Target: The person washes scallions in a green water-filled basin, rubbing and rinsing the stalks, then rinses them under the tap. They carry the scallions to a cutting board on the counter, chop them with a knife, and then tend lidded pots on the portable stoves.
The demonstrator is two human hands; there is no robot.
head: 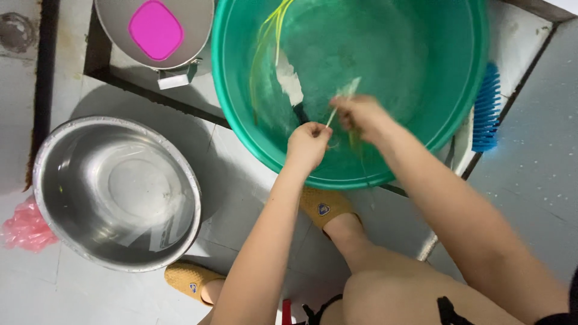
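A big green plastic basin (457, 114) holds water with thin green onion stalks (265, 42) floating at its left side. Over the basin's near rim, my left hand (308, 144) and my right hand (360, 115) both pinch one pale green onion stalk (333, 113) between them. The right hand is blurred. A white scrap (290, 81) and a dark piece float just beyond the hands.
A steel bowl (66, 150) with water stands on the tiled floor at the left. A grey pot with a pink lid (155, 29) is at the top. A blue brush (486, 108) lies right of the basin. A pink bag (25, 229) is far left. My feet wear yellow slippers (325, 207).
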